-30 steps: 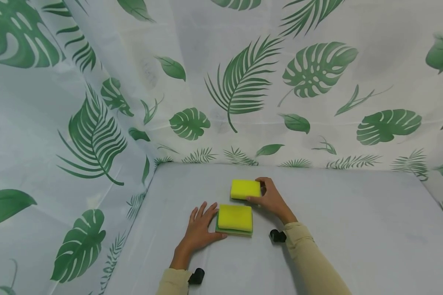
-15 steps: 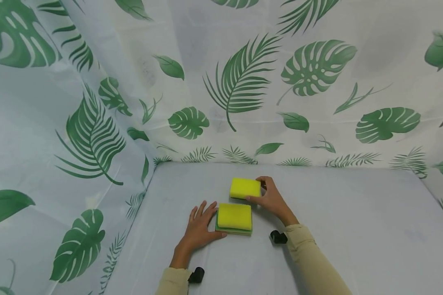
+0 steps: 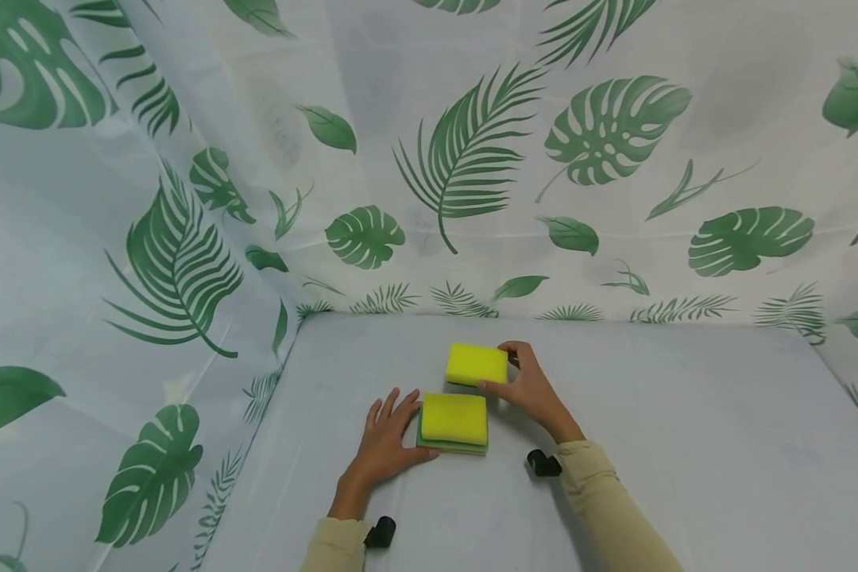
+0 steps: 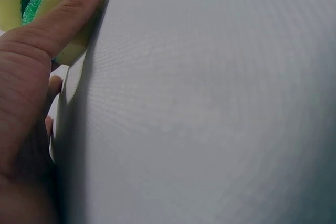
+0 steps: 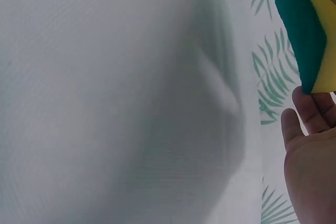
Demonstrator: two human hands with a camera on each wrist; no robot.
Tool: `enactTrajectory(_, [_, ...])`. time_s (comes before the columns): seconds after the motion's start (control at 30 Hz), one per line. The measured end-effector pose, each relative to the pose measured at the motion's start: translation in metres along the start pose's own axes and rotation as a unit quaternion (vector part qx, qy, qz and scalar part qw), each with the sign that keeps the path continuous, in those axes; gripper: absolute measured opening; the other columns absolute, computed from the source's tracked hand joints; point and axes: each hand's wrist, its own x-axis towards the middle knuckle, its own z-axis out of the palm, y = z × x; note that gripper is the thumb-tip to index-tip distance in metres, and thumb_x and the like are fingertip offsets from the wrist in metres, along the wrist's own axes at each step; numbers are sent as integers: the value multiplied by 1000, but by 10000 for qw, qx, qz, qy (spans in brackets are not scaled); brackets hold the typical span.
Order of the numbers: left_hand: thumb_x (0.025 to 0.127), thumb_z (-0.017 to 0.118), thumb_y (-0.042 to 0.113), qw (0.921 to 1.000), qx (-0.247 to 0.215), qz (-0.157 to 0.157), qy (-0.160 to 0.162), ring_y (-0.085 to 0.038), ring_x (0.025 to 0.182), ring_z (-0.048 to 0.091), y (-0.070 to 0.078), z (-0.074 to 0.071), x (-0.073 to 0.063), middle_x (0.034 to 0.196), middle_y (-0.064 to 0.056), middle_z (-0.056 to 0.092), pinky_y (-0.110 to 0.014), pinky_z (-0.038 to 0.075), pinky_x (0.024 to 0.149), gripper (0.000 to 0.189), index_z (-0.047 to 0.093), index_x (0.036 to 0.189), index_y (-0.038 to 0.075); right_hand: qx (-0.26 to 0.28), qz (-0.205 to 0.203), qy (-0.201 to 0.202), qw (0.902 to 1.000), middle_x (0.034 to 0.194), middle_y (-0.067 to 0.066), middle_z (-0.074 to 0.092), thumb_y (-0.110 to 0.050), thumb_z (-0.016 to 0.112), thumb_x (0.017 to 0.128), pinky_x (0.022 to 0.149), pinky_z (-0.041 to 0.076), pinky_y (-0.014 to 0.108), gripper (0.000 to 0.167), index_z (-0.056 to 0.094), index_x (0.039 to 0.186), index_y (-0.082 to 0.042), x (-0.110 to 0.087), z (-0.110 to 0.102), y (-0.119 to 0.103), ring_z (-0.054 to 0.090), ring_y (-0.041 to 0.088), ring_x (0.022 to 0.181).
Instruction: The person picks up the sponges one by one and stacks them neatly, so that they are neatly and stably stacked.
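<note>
A stack of yellow and green scouring sponges (image 3: 454,419) lies on the table, its top sponge yellow side up. At its left end is my left hand (image 3: 382,453), fingers spread and fairly straight, the thumb (image 4: 65,17) lying along the front edge of the layers. Just behind the stack, my right hand (image 3: 532,393) grips another sponge (image 3: 476,364) by its right end, thumb at the front and fingers at the back. This sponge also has its yellow side upward, and its green side (image 5: 302,35) shows in the right wrist view.
A pale cloth covers the table (image 3: 686,445). White sheeting (image 3: 472,159) with green leaf prints rises along the back and left edges. Dark wrist devices (image 3: 543,463) stick out beside both sleeves.
My right hand and its sponge have shifted very slightly right. The left hand and the stack have stayed in place.
</note>
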Motion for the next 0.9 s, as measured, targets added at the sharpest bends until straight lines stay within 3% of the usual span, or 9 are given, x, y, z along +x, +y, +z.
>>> enactTrajectory(0.9, [87, 84, 56, 10000, 30, 24, -67, -31, 163, 14, 2, -3, 0, 172, -1, 36, -54, 2, 130, 90, 51, 159, 13, 133, -506, 77, 9986, 146, 21, 44, -31, 90, 89, 124, 28, 64, 82, 39, 146, -2, -22, 1, -28, 43, 43, 144])
